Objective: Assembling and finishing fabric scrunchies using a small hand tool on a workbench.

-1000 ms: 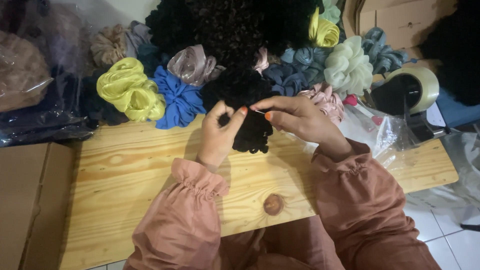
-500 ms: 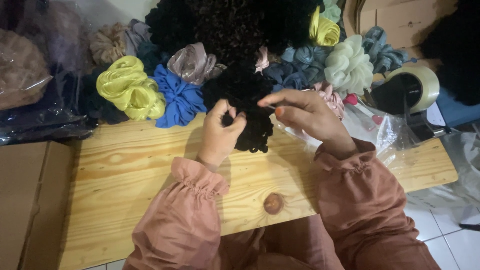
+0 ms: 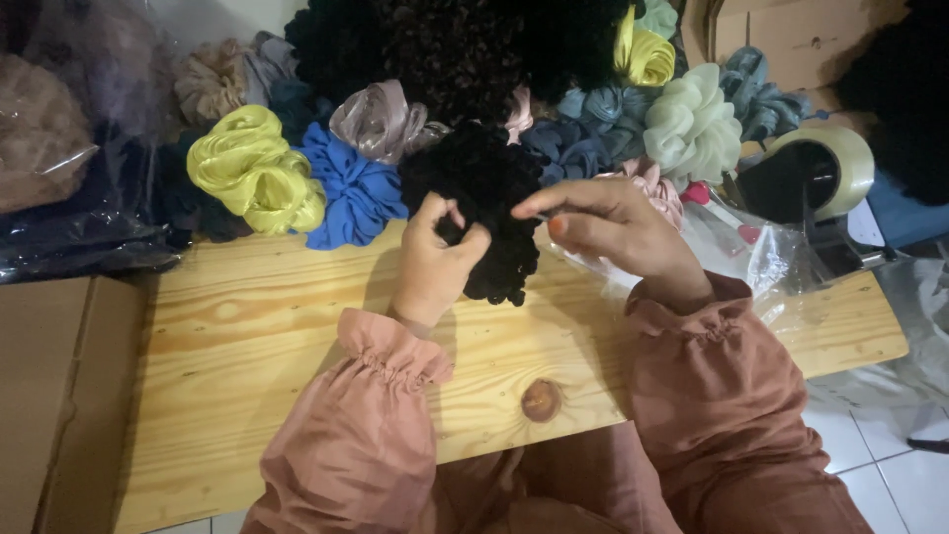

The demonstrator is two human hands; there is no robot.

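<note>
Two hands work one black scrunchie (image 3: 484,213) above the desk (image 3: 247,336): left hand (image 3: 435,262) pinches its edge steady; right hand (image 3: 608,222) fingers pressed together just beside.

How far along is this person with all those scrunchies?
Looks done: a heap of finished scrunchies, such as the yellow one and the blue one. In hand: the left hand grips a black scrunchie while the right hand pinches at it. What remains isn't visible.
</note>
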